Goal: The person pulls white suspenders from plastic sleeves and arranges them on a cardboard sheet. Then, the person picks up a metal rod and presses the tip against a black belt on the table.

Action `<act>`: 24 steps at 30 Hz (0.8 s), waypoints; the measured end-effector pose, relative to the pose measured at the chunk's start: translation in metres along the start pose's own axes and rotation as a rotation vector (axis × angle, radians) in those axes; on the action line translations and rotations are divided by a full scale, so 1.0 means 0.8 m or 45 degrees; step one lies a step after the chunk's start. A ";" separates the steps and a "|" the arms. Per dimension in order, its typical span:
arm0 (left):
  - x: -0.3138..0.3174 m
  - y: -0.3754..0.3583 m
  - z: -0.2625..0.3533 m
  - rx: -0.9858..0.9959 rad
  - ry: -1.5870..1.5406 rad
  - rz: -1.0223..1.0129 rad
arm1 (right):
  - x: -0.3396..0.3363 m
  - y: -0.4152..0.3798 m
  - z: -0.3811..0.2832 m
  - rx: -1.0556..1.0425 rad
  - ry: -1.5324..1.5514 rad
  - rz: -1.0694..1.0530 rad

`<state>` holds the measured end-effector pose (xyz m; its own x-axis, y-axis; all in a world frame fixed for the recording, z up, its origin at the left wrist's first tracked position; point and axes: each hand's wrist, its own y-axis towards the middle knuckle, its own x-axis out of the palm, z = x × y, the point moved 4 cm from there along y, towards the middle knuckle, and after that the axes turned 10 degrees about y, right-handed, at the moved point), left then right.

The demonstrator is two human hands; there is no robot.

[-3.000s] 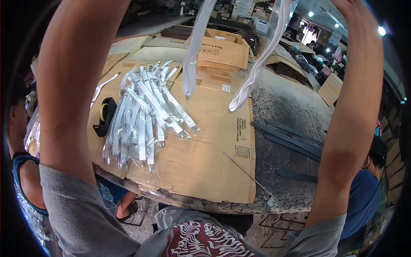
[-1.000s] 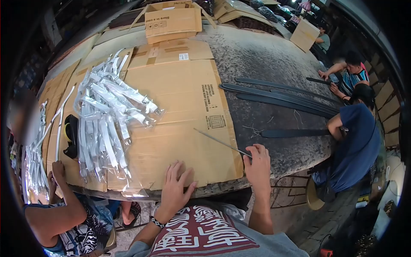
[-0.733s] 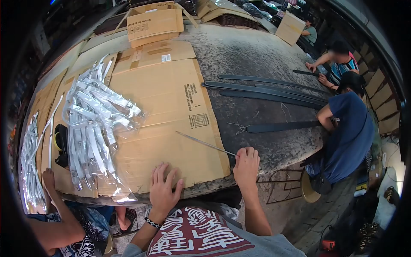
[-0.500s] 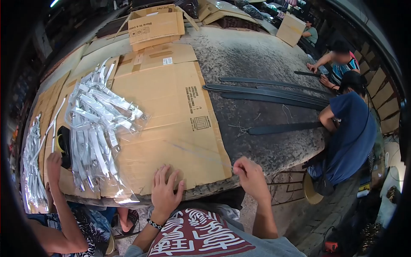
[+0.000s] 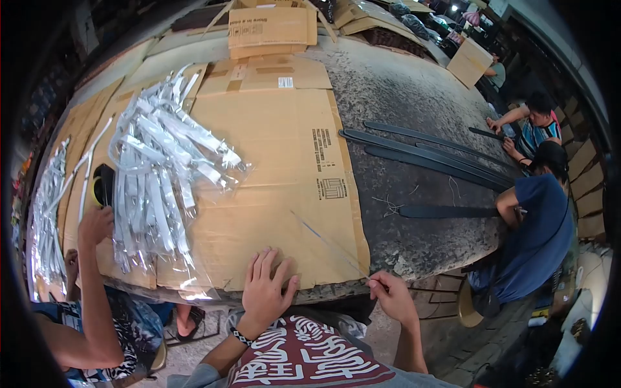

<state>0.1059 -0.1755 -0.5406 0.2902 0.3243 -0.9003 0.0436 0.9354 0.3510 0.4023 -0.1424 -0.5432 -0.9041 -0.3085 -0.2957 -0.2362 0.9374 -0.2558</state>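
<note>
Metal rod [image 5: 330, 240] in right hand [image 5: 391, 299]

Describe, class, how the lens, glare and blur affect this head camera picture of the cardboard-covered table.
Head view: a fisheye lens bends the table edge and leaves black corners; glare glints off the plastic-wrapped strips; the thin rod in the right hand is motion-blurred, nearly transparent; the left hand, flat on the cardboard, is sharp; lighting is soft, shadows faint.
</note>
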 end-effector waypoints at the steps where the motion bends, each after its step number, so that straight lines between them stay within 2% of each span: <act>1: 0.000 -0.002 0.000 -0.007 -0.010 0.004 | -0.001 -0.008 -0.005 0.038 0.164 -0.046; 3: 0.000 -0.001 -0.003 -0.014 -0.023 0.020 | -0.004 -0.020 -0.020 0.108 0.499 -0.127; 6: 0.002 -0.001 -0.005 -0.016 -0.033 0.025 | -0.003 -0.029 0.010 0.260 0.391 -0.232; 9: 0.002 0.000 -0.006 -0.019 -0.049 0.027 | -0.015 -0.047 0.013 0.286 -0.008 -0.130; 12: 0.004 0.000 -0.008 -0.006 -0.049 0.017 | -0.028 -0.071 -0.008 0.327 0.414 -0.127; 15: 0.002 0.002 -0.008 -0.003 -0.042 0.002 | -0.032 -0.074 0.029 0.435 0.371 -0.069; 16: 0.001 0.002 -0.009 0.015 -0.043 -0.010 | -0.032 -0.071 0.035 0.350 -0.071 0.000; 20: 0.005 0.006 -0.005 -0.007 -0.050 -0.017 | -0.039 -0.068 0.005 0.389 0.466 -0.050; 23: 0.006 0.003 -0.012 0.020 -0.002 -0.106 | -0.045 -0.019 -0.014 0.361 0.359 -0.095; 24: 0.004 0.004 -0.011 0.033 0.010 -0.145 | -0.052 0.002 0.005 0.312 0.135 -0.117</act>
<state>0.0982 -0.1700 -0.5443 0.2743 0.2171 -0.9368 0.1004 0.9624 0.2524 0.4407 -0.1287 -0.5348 -0.9181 -0.3598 -0.1661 -0.2376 0.8351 -0.4961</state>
